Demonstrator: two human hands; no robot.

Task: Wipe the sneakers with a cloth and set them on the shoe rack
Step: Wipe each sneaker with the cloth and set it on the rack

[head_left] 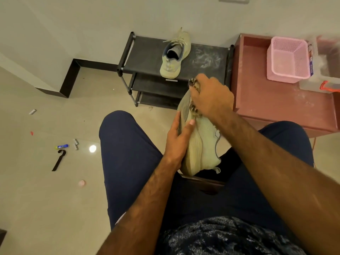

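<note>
Hands are working on one sneaker [200, 144] between the knees. The left hand [179, 138] is gripping its side and sole. The right hand [209, 96] is closed on a cloth [194, 85], rubbing the toe end. Beyond both hands, the other sneaker [173, 57] is sitting on the shoe rack [147, 52]. Rubbing too hard could be pushing the shoe out of the left hand.

The sneaker [200, 144] under my right hand [211, 96] is soft knit with a ribbed matt sole. Beyond it the rack [207, 57] is dusty black fabric on metal tubes. Left, the floor [55, 199] shines, glossy tile.
</note>
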